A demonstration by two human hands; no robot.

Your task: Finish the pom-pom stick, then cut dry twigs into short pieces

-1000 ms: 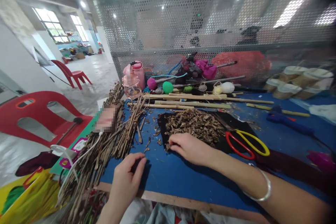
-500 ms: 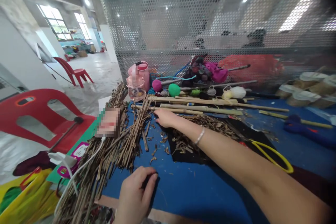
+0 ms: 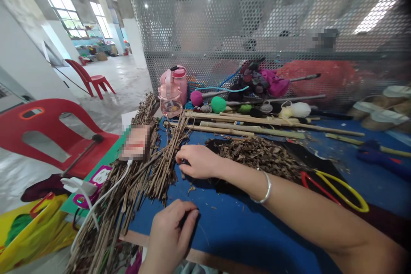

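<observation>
My right hand [image 3: 197,161] is above the blue tabletop [image 3: 221,231], its curled fingers beside a bundle of dry brown stalks [image 3: 165,165]. What lies in or under its fingers, if anything, is hidden. Behind the wrist, a heap of crumbled dry leaves [image 3: 261,154] covers a black cloth [image 3: 300,152]. Close to the table's front edge rests my left hand [image 3: 173,231], fingers curled in and thumb near the index finger. Nothing shows in it. A small leaf scrap [image 3: 192,189] lies just below my right hand.
Long stalks [image 3: 99,222] overhang the left side, with a phone-like blurred object [image 3: 135,142] and white cable [image 3: 105,200]. Bamboo sticks [image 3: 253,128], yarn balls [image 3: 218,104] and a pink bottle [image 3: 171,96] line the back. Yellow-handled scissors [image 3: 345,192] lie right. A red chair [image 3: 61,137] stands left.
My right hand has come nearer and slightly left, from the bamboo sticks to beside the stalk bundle. Leaf scraps seen there before are now mostly out of sight. My left hand is nearly unmoved.
</observation>
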